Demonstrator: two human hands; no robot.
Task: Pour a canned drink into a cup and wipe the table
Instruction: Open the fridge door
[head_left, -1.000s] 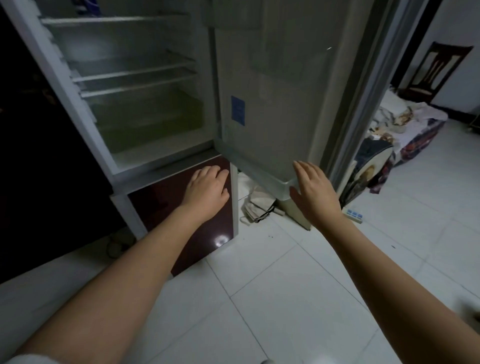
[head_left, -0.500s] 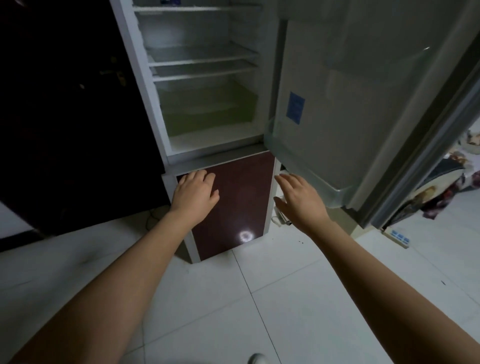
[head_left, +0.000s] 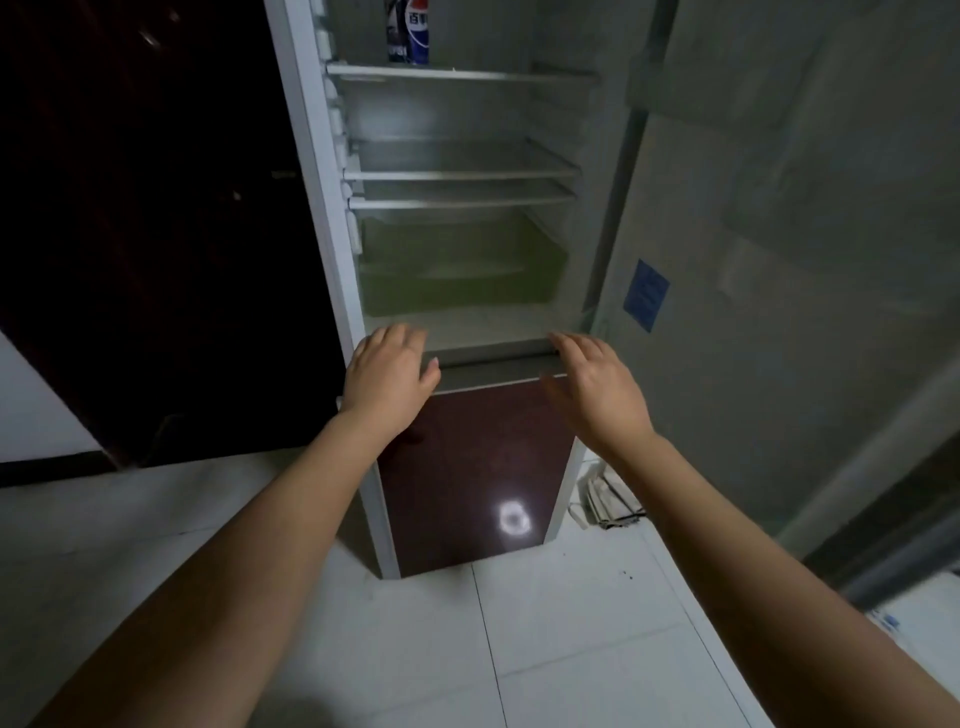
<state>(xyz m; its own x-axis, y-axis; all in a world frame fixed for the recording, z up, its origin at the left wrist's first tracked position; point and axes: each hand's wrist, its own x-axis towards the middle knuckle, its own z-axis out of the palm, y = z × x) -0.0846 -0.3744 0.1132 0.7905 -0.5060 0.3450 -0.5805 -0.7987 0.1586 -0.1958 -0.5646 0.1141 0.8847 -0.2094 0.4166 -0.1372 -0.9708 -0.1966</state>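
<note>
Reaching with both hands empty, left hand and right hand fingers loosely apart at fridge sill; cans far above on top shelf; risks: overreaching and toppling neighbouring can, cold wet metal slipping.

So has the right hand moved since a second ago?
Yes. The right hand has left the open door's bottom edge and gone left, now in front of the fridge's middle ledge.
</note>
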